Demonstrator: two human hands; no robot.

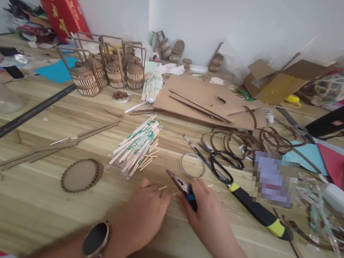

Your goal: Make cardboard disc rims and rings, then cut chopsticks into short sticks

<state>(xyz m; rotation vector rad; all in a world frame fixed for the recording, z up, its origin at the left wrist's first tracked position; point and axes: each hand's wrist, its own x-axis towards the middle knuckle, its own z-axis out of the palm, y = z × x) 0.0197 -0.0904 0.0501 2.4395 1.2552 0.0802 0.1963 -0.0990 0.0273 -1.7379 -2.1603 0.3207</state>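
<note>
Low in the middle, my left hand (pixel 149 206) is closed around a thin wooden stick (pixel 162 188), whose pale tip pokes out between the fingers. My right hand (pixel 206 212) grips a pair of blue-handled pliers (pixel 182 184); their jaws point up and left, beside the left hand. Just ahead of the pliers lies a clear ring (pixel 192 166). A bundle of wrapped chopsticks (pixel 137 147) sits beyond my left hand, with short cut pieces (pixel 148 160) along its right side. To the left lies a round cardboard disc (pixel 80 175) with a ridged rim.
Black scissors (pixel 219 163) and a black-and-yellow tool (pixel 260 212) lie right of my hand. Brown strips (pixel 56 147) rest at left. Small basket-like models with handles (pixel 109 68), a cardboard sheet (pixel 197 98), coiled brown strip (pixel 239 140) and an opened box (pixel 275 80) stand farther back.
</note>
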